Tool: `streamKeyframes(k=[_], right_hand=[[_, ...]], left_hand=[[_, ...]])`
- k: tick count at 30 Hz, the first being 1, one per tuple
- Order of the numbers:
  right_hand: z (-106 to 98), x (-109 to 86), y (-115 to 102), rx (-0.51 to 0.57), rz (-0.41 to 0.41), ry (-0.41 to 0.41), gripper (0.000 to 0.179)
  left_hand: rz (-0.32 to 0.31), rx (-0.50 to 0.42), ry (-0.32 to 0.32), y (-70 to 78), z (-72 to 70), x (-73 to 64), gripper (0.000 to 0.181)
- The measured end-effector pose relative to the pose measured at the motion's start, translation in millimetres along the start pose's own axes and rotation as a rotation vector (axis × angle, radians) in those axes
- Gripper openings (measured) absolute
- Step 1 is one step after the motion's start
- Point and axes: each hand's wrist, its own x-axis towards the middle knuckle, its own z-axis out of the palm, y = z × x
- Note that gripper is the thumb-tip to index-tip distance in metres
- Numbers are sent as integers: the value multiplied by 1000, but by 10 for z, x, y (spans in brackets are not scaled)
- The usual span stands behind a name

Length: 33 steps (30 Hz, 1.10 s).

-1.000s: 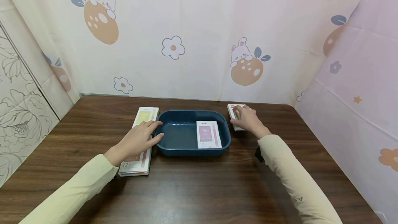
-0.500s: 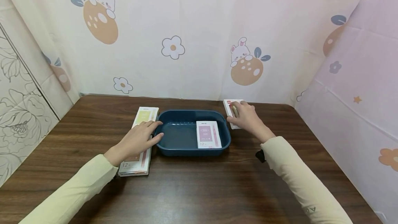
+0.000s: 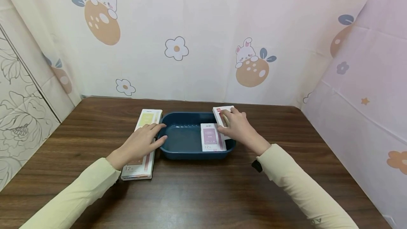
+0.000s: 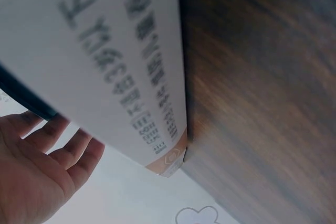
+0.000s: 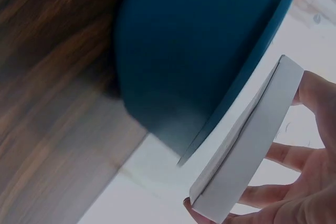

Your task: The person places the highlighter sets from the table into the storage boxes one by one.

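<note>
My right hand [image 3: 240, 127] grips a flat white box [image 3: 217, 111] by its edges, tilted above the right side of a dark blue plastic basin [image 3: 190, 156]. In the right wrist view, the held box [image 5: 252, 135] is apart from the basin's rim. Inside the basin, on the right, lies a white box with a purple panel [image 3: 210, 138], marked 12. My left hand [image 3: 140, 146] has loosely extended fingers at the basin's left rim. Beneath it are a white box with a yellow-green panel [image 3: 148, 116] and a stack of similar boxes [image 3: 137, 171], partly hidden.
A dark wood table [image 3: 197, 197] bears everything. Behind it hangs a pale curtain [image 3: 206, 17] with rabbits and flowers, and another patterned cloth [image 3: 365, 80] hangs at the right.
My right hand has lifted the white box off the table at the right and carried it left to above the basin. The left hand has stayed put.
</note>
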Motion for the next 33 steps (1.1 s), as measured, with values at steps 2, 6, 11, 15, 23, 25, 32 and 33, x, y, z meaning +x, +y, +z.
streamKeyframes(k=[2, 6, 11, 15, 23, 25, 32, 33], right_hand=[[22, -9, -52, -2, -8, 0, 53], [80, -22, -162, -3, -15, -9, 53], [150, -38, -308, 7, -18, -34, 53], [203, -52, -389, 8, -16, -33, 53], [325, -72, -432, -1, -23, -10, 48], [355, -71, -431, -1, -9, -8, 47], [449, -61, -407, 6, 19, -9, 49], [460, -62, -401, 8, 21, -9, 49]], left_hand=[[-1, -1, 1, 4, -5, 0, 50], [2, 2, 3, 6, -11, -1, 50], [3, 3, 1, 3, -11, -4, 51], [3, 2, 1, -2, -8, -4, 52], [5, 2, 6, -7, 6, 3, 50], [3, 2, 6, -6, 4, 3, 50], [1, 5, 1, -2, 4, -1, 52], [1, 5, 1, -1, 5, -2, 52]])
